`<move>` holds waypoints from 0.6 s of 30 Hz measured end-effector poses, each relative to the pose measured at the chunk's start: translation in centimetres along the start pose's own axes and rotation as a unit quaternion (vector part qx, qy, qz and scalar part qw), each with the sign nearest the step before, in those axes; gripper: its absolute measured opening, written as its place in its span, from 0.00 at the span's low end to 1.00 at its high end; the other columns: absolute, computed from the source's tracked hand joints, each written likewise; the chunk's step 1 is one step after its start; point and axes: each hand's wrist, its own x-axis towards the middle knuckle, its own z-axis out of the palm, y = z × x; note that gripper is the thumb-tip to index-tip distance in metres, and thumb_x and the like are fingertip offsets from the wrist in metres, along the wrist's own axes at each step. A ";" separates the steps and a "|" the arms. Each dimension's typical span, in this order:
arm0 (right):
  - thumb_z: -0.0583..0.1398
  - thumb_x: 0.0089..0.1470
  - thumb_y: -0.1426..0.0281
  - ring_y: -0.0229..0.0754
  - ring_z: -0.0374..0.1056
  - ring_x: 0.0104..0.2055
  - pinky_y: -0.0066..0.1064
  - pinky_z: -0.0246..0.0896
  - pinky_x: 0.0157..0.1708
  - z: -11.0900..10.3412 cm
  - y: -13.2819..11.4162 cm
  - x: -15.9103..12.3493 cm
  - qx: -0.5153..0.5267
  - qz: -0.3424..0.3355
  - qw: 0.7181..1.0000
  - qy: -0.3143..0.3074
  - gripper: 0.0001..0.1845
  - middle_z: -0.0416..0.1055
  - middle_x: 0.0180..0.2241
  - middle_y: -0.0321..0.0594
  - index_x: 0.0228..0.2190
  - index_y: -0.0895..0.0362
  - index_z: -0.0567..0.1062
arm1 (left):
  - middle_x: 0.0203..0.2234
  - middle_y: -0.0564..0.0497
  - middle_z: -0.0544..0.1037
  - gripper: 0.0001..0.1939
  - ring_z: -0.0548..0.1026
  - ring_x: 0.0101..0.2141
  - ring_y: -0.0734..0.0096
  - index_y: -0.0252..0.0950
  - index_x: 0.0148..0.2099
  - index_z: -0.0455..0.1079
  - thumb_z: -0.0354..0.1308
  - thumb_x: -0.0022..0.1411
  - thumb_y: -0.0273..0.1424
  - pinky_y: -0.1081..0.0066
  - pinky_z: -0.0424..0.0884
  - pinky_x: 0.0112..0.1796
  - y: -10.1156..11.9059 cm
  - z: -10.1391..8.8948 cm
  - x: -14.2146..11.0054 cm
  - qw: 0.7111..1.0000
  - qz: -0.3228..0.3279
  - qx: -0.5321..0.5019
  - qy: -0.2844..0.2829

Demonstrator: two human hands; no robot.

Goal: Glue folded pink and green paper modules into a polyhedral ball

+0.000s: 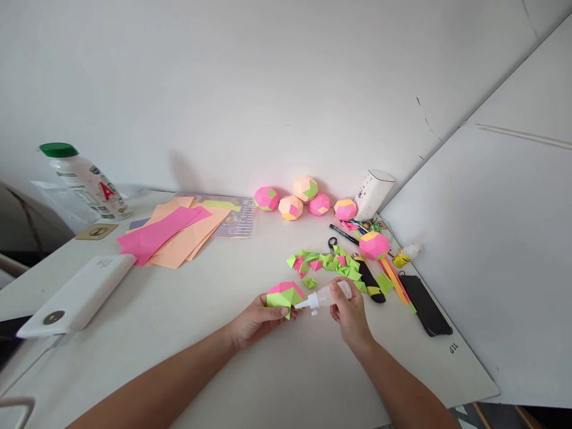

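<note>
My left hand grips a pink and green faceted paper ball near the front middle of the table, thumb along its lower side. In my right hand is a translucent glue bottle, tilted so its thin white nozzle points left. The nozzle tip is at the ball's lower right side; whether it touches the paper I cannot tell. Just behind both hands lies a scatter of small folded green and pink paper pieces.
Finished-looking paper balls line the wall. Coloured paper sheets, a white power bank and a bottle with a green cap are on the left. A cutter, a black phone and a yellow bottle lie right.
</note>
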 end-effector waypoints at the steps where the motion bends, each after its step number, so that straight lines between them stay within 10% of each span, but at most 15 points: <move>1: 0.65 0.44 0.53 0.27 0.49 0.15 0.19 0.43 0.13 -0.1 -0.1 0.0 0.002 -0.006 1.000 0.002 0.19 0.53 0.17 0.26 0.28 0.54 0.68 | 0.28 0.49 0.78 0.09 0.72 0.32 0.69 0.32 0.35 0.77 0.67 0.48 0.27 0.68 0.65 0.42 0.0 0.0 0.0 1.000 -0.001 0.000 0.001; 18: 0.64 0.46 0.53 0.27 0.46 0.14 0.20 0.39 0.12 -0.2 0.1 0.3 0.033 0.001 0.999 -0.019 0.19 0.55 0.15 0.25 0.28 0.55 0.68 | 0.28 0.47 0.79 0.08 0.73 0.33 0.68 0.32 0.34 0.77 0.66 0.48 0.27 0.68 0.65 0.42 -0.2 -0.3 0.0 1.000 -0.004 -0.002 0.003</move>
